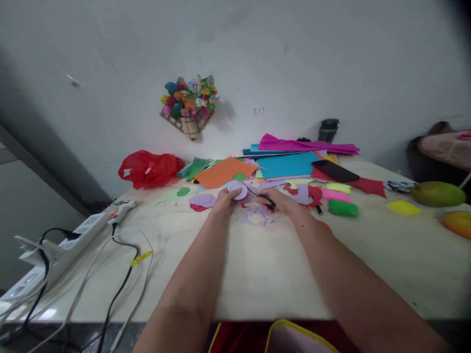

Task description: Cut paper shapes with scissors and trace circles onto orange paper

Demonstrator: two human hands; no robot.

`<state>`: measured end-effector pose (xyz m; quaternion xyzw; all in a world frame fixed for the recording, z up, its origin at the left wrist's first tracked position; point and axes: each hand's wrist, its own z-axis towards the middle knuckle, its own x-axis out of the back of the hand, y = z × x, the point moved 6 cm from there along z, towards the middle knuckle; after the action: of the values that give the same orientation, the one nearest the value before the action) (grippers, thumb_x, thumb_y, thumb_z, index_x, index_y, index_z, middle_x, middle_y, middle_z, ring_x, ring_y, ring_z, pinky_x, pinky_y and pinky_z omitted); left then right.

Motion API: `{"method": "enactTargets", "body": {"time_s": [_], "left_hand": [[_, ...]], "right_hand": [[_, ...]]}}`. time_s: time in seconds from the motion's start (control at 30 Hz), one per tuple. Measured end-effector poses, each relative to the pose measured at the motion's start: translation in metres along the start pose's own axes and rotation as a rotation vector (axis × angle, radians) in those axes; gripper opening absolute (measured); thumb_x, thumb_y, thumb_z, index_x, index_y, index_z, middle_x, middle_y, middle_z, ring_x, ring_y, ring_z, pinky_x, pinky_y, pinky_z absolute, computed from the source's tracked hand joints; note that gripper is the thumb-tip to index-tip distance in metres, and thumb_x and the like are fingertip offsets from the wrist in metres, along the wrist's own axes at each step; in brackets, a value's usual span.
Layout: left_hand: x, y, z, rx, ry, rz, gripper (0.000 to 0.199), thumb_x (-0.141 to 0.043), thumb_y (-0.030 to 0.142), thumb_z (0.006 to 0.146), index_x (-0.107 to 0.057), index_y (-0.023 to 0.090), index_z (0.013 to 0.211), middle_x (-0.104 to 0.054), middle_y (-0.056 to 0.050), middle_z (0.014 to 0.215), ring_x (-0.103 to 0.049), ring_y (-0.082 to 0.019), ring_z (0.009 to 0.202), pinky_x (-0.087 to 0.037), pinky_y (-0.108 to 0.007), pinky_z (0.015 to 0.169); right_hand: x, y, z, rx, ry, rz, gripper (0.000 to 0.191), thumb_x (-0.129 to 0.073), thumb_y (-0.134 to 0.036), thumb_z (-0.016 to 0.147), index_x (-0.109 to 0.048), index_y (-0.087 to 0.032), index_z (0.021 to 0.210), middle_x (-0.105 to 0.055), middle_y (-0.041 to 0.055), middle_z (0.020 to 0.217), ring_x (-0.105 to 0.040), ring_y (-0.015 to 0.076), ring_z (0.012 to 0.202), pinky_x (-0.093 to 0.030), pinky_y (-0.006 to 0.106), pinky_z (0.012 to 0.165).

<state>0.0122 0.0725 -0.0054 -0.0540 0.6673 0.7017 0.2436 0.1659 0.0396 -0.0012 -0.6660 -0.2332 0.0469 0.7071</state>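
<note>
Pinching a lilac paper disc [242, 190] by its edge in the left grip [224, 200], over the tabletop [265, 267]; holding black-handled scissors [268, 199] in the right grip [279, 198], just beside. Likely light, easily creased: best held by the rim, away from the scissors.

The left hand [225, 201] and right hand [275, 200] are bare, as are the left forearm [195, 260] and right forearm [327, 260], the latter bearing a small spot [302, 226], while dark red cloth [243, 338] with yellow trim [283, 322] shows between them, nearest.
</note>
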Motion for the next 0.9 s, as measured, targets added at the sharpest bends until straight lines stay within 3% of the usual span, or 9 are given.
{"method": "enactTargets", "body": {"time_s": [0.6,0.9], "left_hand": [[0.002,0.005,-0.003,-0.020,0.178,-0.118,0.029,-0.072,0.010,0.056,-0.062,0.008,0.083,-0.068,-0.010,0.079,-0.065,-0.020,0.069,-0.054,-0.034,0.069],[-0.001,0.009,-0.003,-0.050,0.142,-0.142,0.027,-0.072,0.010,0.055,-0.062,0.009,0.081,-0.068,-0.009,0.081,-0.065,-0.020,0.073,-0.053,-0.034,0.073]], "right_hand": [[-0.002,-0.010,-0.007,-0.027,0.034,-0.004,0.032,-0.064,-0.042,0.067,-0.044,-0.017,0.061,-0.047,-0.0050,0.042,-0.039,0.0052,0.031,-0.025,0.019,0.032],[-0.003,-0.006,-0.001,-0.008,0.049,-0.042,0.033,-0.066,-0.039,0.062,-0.042,-0.018,0.056,-0.044,-0.0062,0.040,-0.038,0.0052,0.031,-0.029,0.019,0.032]]}}
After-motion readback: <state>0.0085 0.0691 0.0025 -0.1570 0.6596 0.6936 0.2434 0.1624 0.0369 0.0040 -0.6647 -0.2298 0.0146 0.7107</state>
